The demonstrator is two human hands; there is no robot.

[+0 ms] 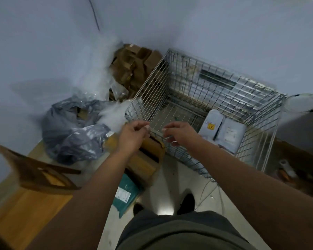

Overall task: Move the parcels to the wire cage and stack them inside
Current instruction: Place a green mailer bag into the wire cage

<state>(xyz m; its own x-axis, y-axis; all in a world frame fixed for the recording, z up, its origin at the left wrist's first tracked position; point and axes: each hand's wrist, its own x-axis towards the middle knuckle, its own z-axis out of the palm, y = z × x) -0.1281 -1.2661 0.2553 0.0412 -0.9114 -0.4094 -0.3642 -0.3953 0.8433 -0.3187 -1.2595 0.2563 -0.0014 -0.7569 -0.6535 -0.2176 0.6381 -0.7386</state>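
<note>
Both hands empty at wire cage [202, 91] near rim: left hand [132, 136] fingers loosely curled, right hand [181, 133] likewise. Two grey parcels [224, 132] lay inside.

Two bare forearms, no sleeves reaching into view, no watch, ring or glove on either. Left hand [132, 137] and right hand [181, 134] uncovered, with short pale nails showing on the fingertips. Dark grey-olive garment [179, 231] over the torso and lap, plain, unmarked, softly creased. Black shoes [186, 202] below it, rounded at the toe, one partly hidden behind the left arm.
</note>
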